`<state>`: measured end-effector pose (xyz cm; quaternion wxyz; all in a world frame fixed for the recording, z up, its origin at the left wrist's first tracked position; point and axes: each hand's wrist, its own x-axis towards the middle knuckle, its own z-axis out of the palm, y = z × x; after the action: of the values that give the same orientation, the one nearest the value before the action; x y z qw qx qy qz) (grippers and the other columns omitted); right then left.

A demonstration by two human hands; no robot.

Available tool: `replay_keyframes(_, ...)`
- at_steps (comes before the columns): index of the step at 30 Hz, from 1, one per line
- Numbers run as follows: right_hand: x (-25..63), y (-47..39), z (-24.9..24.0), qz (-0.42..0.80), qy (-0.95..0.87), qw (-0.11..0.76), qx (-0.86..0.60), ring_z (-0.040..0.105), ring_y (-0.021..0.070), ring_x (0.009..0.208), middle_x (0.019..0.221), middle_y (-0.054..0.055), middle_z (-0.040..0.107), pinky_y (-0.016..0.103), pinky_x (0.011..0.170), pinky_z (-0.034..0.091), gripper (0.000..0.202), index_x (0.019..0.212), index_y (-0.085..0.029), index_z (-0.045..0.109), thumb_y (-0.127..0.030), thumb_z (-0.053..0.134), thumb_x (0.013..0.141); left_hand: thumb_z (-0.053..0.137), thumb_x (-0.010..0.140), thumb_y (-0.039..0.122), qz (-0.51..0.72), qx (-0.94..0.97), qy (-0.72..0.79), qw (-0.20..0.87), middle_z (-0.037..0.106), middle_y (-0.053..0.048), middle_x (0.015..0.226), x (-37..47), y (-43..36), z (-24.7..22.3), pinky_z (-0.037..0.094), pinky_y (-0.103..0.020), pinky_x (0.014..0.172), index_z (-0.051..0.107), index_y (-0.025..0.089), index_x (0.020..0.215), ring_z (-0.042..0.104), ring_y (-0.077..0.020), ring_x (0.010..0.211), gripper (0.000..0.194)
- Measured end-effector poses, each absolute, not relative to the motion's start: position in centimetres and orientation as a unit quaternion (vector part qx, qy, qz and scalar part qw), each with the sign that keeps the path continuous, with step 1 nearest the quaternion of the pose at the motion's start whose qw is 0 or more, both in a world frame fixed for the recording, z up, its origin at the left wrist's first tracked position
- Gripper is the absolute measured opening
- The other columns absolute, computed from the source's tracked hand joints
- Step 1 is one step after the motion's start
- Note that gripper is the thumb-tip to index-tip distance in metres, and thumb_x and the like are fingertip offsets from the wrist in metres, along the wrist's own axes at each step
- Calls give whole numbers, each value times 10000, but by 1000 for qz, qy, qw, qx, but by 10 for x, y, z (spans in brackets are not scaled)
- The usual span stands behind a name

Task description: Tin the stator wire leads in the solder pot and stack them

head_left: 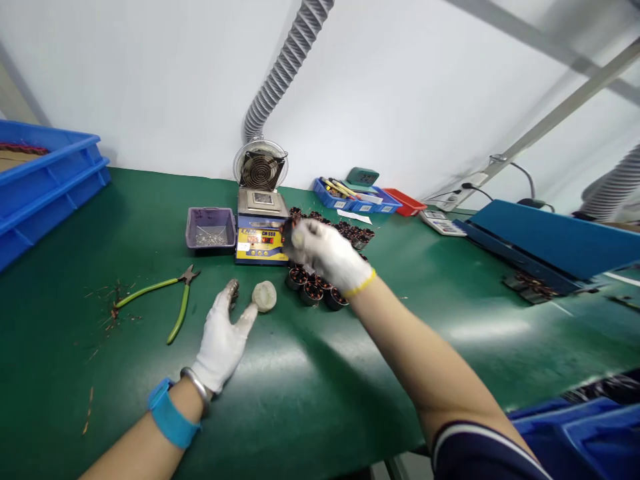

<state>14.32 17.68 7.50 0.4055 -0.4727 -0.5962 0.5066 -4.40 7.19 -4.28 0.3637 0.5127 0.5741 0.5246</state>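
Observation:
My left hand (225, 340), in a white glove, is over the green table with thumb and fingers apart. Its thumb tip lies at the edge of a round whitish block (264, 296); whether it presses on it I cannot tell. My right hand (325, 253), also gloved, is closed on a dark round motor part (289, 239), blurred by motion, in front of the solder pot's right side. Below and behind that hand, several black motor cups with copper windings (311, 292) stand in a group. The yellow-and-blue solder pot (263, 245) shows a red display.
Green-handled cutters (184, 300) lie spread at left beside wire scraps. A purple-grey tray (211, 247) with metal bits adjoins the solder pot. A fume hose (285, 67) and fan rise behind it. Blue bins (45, 187), a pen tray (333, 197) and a blue rack (555, 240) stand around.

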Motion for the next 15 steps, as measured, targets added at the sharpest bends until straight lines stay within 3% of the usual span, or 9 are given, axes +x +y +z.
replay_keyframes(2, 148, 125, 41, 553, -571, 384, -470, 680, 176, 788, 949, 30, 695, 327, 741, 568, 628, 1085, -213, 539, -318, 852, 550, 610, 851, 524, 551, 480, 565, 382, 560, -213, 1443, -46, 72, -44, 403, -526, 1142, 510, 123, 1368, 555, -328, 1314, 662)
replay_keyframes(5, 147, 67, -2, 489, -652, 306, -492, 703, 253, 970, 1111, 81, 706, 412, 852, 575, 601, 1109, -228, 577, -274, 822, 562, 603, 843, 580, 571, 455, 559, 394, 576, -214, 1417, -49, 72, -42, 427, -501, 1122, 508, 121, 1360, 578, -321, 1284, 698)
replay_keyframes(8, 148, 41, -24, 315, -813, 253, -418, 575, 332, 1270, 1352, 128, 614, 493, 1076, 460, 605, 1141, -223, 649, -352, 848, 584, 610, 843, 595, 573, 452, 557, 395, 592, -203, 1400, -51, 71, -38, 444, -479, 1108, 527, 135, 1337, 580, -314, 1284, 680)
replay_keyframes(13, 168, 56, -13, 192, -876, 280, -342, 605, 315, 1232, 1343, 157, 618, 442, 1045, 499, 879, 1342, -171, 568, -645, 794, 637, 581, 847, 656, 574, 443, 558, 403, 581, -214, 1404, -53, 73, -39, 422, -495, 1123, 529, 118, 1336, 588, -318, 1263, 729)
replay_keyframes(15, 173, 83, 6, 133, -875, 307, -349, 588, 288, 1253, 1364, 157, 604, 416, 1070, 480, 825, 1392, -155, 519, -650, 701, 758, 572, 845, 677, 575, 437, 555, 412, 573, -216, 1412, -53, 75, -42, 406, -506, 1133, 528, 116, 1338, 587, -319, 1261, 748)
